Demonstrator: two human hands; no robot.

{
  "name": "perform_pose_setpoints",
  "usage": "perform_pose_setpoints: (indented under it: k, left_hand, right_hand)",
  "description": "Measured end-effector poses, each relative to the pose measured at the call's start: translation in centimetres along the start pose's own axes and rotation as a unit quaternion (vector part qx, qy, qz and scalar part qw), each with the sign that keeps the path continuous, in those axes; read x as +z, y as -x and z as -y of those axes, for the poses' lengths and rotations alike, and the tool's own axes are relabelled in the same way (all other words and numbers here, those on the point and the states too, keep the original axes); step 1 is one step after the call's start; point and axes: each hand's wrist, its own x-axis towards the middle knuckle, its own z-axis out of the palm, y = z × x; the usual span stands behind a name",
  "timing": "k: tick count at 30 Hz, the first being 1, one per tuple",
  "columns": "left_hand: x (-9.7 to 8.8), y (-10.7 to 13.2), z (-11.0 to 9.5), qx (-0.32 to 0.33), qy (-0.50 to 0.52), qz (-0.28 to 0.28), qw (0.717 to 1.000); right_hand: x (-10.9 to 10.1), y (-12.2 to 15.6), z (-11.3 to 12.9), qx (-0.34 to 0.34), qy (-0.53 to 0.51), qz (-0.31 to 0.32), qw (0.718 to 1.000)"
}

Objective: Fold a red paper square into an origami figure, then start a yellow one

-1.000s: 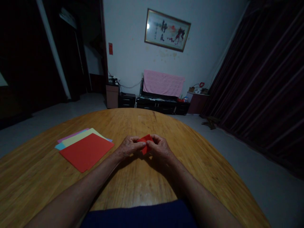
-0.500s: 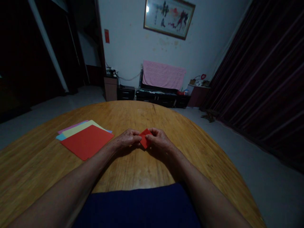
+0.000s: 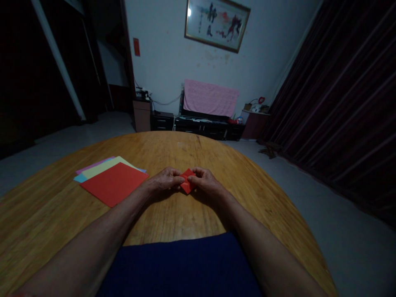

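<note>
Red folded paper (image 3: 187,187), small and bright, sits between the fingers of the left hand (image 3: 167,179) and the right hand (image 3: 206,180). Both hands pinch it: the thumbs press on top, and the other fingers curl by its sides and hide some of it. What shows looks like a diamond, with one corner pointing away from the person and one pointing back. Little fold lines show near the thumbs.

Far past the fingers, high on the wall (image 3: 154,24), a framed picture (image 3: 229,22) has big dark Chinese letters, too blurry to read for sure. Left of it is a red strip (image 3: 136,47) with marks too tiny to read.

Left of the fingers, a big red sheet (image 3: 114,183) lies over a yellow sheet (image 3: 99,170) on the wooden table (image 3: 173,222).
</note>
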Motion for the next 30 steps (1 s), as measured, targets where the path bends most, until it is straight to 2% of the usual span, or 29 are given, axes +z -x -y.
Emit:
perform_pose_setpoints:
  k: [5,12,20,24,30]
  left_hand:
    - [-0.5,-0.3,0.3,0.009,-0.010,-0.022,1.000]
    - [-1.5,-1.0,0.4,-0.037,-0.072,-0.028,0.996]
    - [-1.1,-0.2,-0.3,-0.015,0.001,-0.013,1.000]
    - [-0.8,-0.2,-0.6,0.003,0.031,-0.006,0.999]
    - [-0.3,-1.2,-0.1,0.016,0.046,-0.102,0.994]
  right_hand:
    - [-0.4,0.0,0.1,0.004,0.013,-0.028,1.000]
    - [-1.6,-1.0,-0.1,-0.008,0.048,-0.037,0.998]
    - [-1.6,-0.8,-0.2,-0.016,0.013,-0.026,0.999]
    - [-1.8,-1.0,0.0,-0.005,0.046,-0.048,0.998]
    - [-0.4,-1.7,-0.5,-0.044,-0.014,-0.119,0.992]
